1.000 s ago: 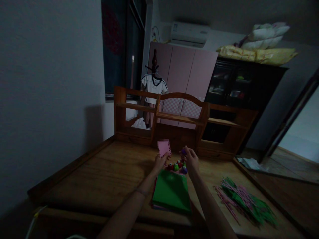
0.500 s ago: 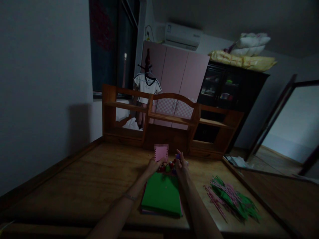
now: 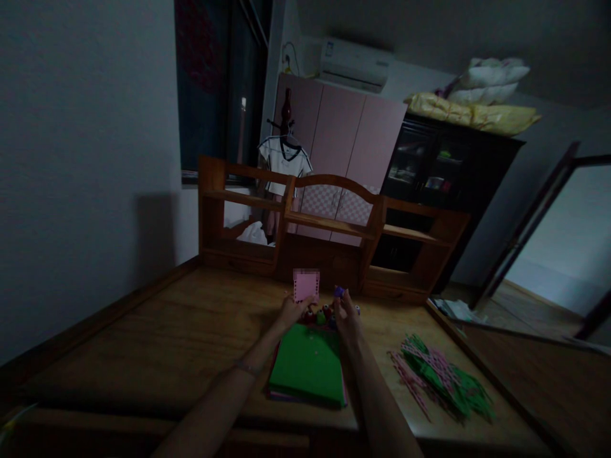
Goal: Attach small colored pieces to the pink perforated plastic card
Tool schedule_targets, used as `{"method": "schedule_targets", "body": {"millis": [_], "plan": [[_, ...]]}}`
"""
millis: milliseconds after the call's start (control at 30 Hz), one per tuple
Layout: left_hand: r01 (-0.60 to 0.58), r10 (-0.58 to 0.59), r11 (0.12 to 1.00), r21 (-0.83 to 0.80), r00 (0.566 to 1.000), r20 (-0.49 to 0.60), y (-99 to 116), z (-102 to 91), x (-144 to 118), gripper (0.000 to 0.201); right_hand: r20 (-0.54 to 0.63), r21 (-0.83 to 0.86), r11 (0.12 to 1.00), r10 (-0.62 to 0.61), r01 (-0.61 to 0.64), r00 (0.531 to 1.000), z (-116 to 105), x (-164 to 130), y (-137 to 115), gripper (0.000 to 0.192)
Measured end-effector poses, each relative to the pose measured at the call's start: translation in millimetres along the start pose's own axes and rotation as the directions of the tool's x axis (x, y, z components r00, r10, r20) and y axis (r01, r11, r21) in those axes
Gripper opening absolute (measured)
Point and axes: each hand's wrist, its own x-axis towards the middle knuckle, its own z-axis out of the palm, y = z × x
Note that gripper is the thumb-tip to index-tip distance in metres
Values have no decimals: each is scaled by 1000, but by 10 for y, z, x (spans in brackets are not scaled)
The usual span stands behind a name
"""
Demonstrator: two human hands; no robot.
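At the far middle of the wooden counter (image 3: 157, 337), just before the shelf unit (image 3: 329, 222), the left hand (image 3: 292, 310) is closed on the lower edge of a small pink card (image 3: 306, 285) and holds it upright. It looks thin and light, stiff enough to stand on its own yet easy to crease, so the bottom edge, pinched between thumb and fingers, seems the sound place to hold it. The right hand (image 3: 347, 312) is curled around a small purple piece (image 3: 338, 292), which looks like hard plastic — light, smooth, a little slippery, best gripped around its body.

Between and just beyond the hands sits a cluster of small coloured pieces (image 3: 321, 314) in red and green, close-packed and easily knocked. Nearer the person lies a green sheet stack (image 3: 308, 366), flat, with pink edges showing beneath; both forearms reach over or beside it. Well to the right, a loose heap of green and pink strips (image 3: 443, 378) lies apart from the hands. The room is dim, so fine detail is hard to read.
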Motion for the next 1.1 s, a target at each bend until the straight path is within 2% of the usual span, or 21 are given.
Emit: {"method": "schedule_targets", "body": {"millis": [67, 133, 267, 333, 433, 700, 833, 1100], "plan": [[18, -17, 1000, 20, 1000, -15, 5, -3, 0, 35, -66, 27, 1000, -15, 16, 998, 15, 8, 2, 42], [1, 0, 999, 42, 1000, -23, 0, -14, 9, 35, -88, -31, 1000, -8, 5, 996, 53, -10, -16, 45], [-40, 37, 996, 76, 999, 29, -16, -50, 28, 41, -15, -272, 962, 10, -14, 1000, 163, -99, -46, 48], [-31, 26, 996, 80, 998, 52, -12, -62, 28, 48, 48, -328, 944, 37, -20, 998, 207, -135, -34, 50], [-29, 26, 997, 77, 999, 42, 4, -62, 14, 50, 76, -325, 945, 72, -43, 994, 240, -147, 4, 52], [-108, 110, 984, 144, 994, -10, 65, -49, -32, 48, 116, -296, 950, 140, -100, 983, 262, -149, -4, 58], [-164, 169, 965, 207, 986, -10, 138, -48, -61, 44, 106, -306, 943, 167, -127, 980, 267, -158, 13, 54], [-187, 196, 950, 251, 981, -9, 166, -39, -80, 43, 133, -295, 947, 174, -129, 976, 290, -181, -6, 47]]}}
